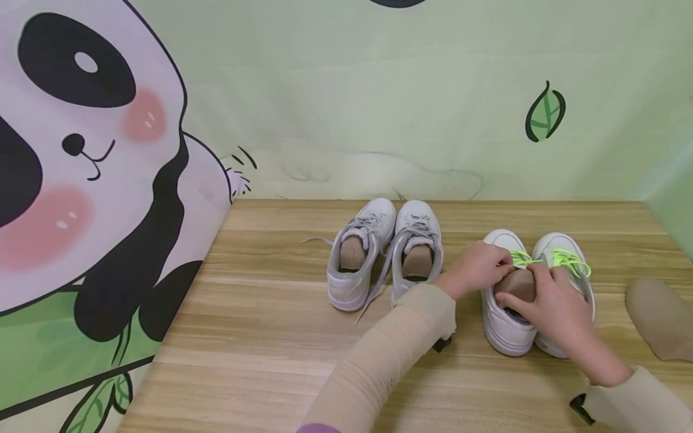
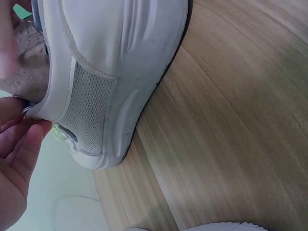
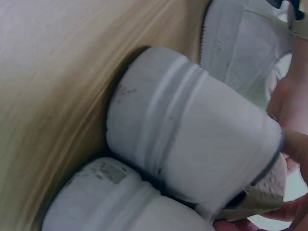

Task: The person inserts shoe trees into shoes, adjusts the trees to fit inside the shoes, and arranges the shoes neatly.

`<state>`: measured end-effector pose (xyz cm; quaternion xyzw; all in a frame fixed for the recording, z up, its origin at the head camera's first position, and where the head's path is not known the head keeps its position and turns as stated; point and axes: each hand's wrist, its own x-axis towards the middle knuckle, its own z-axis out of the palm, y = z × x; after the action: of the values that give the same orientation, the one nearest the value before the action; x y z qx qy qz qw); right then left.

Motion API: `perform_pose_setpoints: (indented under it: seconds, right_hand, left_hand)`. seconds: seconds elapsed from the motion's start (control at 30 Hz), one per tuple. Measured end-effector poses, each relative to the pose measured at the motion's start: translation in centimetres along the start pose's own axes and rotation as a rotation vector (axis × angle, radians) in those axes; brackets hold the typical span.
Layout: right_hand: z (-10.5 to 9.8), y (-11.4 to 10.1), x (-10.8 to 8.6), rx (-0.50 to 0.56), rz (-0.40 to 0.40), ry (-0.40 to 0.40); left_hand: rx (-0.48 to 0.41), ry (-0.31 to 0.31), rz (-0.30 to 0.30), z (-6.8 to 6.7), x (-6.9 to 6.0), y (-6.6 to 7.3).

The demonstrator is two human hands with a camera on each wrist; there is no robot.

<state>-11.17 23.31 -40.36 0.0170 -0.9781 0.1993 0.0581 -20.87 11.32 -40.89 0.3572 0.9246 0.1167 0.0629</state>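
Observation:
A white shoe (image 1: 509, 331) with neon green laces (image 1: 522, 258) stands upright on the wooden surface, its heel towards me. My left hand (image 1: 482, 267) pinches a green lace beside the shoe's tongue; the left wrist view shows its thumb and fingers (image 2: 30, 144) together at the opening's edge. My right hand (image 1: 565, 310) reaches over the same shoe, index finger by the lace, thumb spread across a brown insert (image 1: 517, 285) in the opening. Whether it grips anything is hidden. Close on the right stands the matching shoe (image 1: 557, 243), partly covered by my right hand.
A pair of white shoes with grey laces, one left (image 1: 349, 291) and one right (image 1: 417, 219), stands left of my hands. Beyond my right hand lies a flat brown piece (image 1: 657, 319). The wooden surface (image 1: 260, 337) meets a green printed backdrop (image 1: 460, 108) at the back.

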Motion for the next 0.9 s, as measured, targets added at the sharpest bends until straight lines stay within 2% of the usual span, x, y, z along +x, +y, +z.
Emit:
perform_pose_setpoints:
  seconds: [0.13,0.4,0.6,0.9]
  right_hand:
    - [0.2,-0.1,0.2,-0.01,0.002,0.032]
    - [-0.1,-0.2,0.6,-0.004,-0.014,-0.023]
    - [-0.2,-0.1,0.5,0.005,-0.022,-0.016]
    - [1.2,0.1,0.5,-0.014,-0.015,0.069]
  left_hand:
    - [0.017,0.001,0.011,0.0,0.0,0.1]
    - [0.039,0.006,0.015,0.1,-0.1,0.2]
    - [0.032,0.0,0.011,-0.1,-0.2,0.2]
    - [0.054,-0.003,0.003,0.1,-0.2,0.1]
